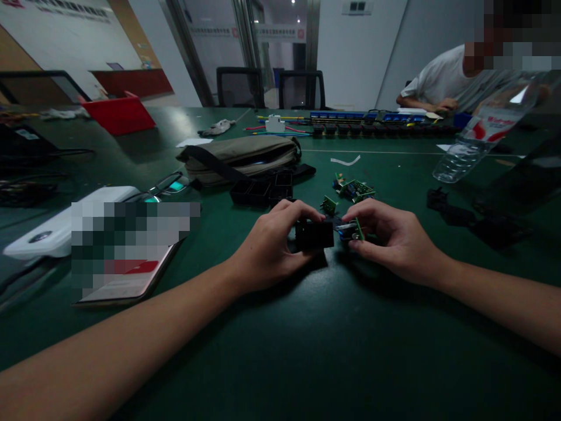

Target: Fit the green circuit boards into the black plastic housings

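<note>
Head view: gripping black case (314, 235) in left hand (274, 245) and circuit board (350, 230) in right hand (397, 237), close together over table (280, 351). Best to steady case, pinch board by its edges, align squarely, avoid forcing.

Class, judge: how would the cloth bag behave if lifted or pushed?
The bag would probably sag, as its fabric mouth gapes. Its strap looks floppy, lying slack across the front. Rolling seems unlikely, given its broad, low shape.
</note>
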